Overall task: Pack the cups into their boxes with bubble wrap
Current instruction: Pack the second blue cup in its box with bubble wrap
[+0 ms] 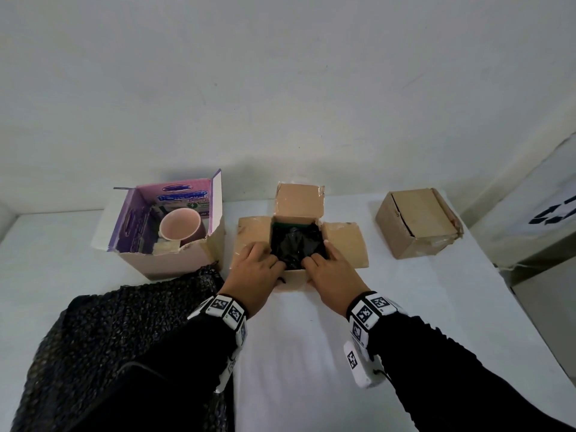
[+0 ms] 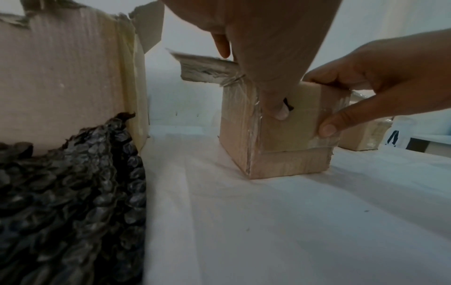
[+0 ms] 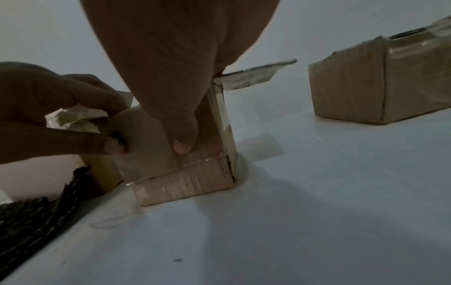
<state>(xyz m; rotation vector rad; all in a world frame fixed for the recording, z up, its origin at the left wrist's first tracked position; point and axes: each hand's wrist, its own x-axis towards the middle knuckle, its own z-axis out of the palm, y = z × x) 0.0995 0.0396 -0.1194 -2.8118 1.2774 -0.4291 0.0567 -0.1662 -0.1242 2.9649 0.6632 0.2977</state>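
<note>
A small brown cardboard box [image 1: 343, 241] stands open mid-table with its flaps spread. Inside it lies a bundle wrapped in black bubble wrap [image 1: 296, 243]; the cup within is hidden. My left hand [image 1: 263, 261] and right hand [image 1: 322, 263] both hold the box's near side, fingers hooked over the rim and thumbs pressing the folded-down front flap [image 2: 292, 135]. The left thumb [image 2: 278, 111] and right thumb [image 3: 183, 143] sit on that flap. A pink cup [image 1: 180, 229] rests unwrapped in a larger purple-lined box [image 1: 174, 260] to the left.
A closed, taped cardboard box [image 1: 417, 222] sits at the right rear. A loose sheet of black bubble wrap [image 1: 109, 338] covers the table's near left, reaching the purple box. A white cloth covers the table [image 1: 311, 369]; a wall stands close behind.
</note>
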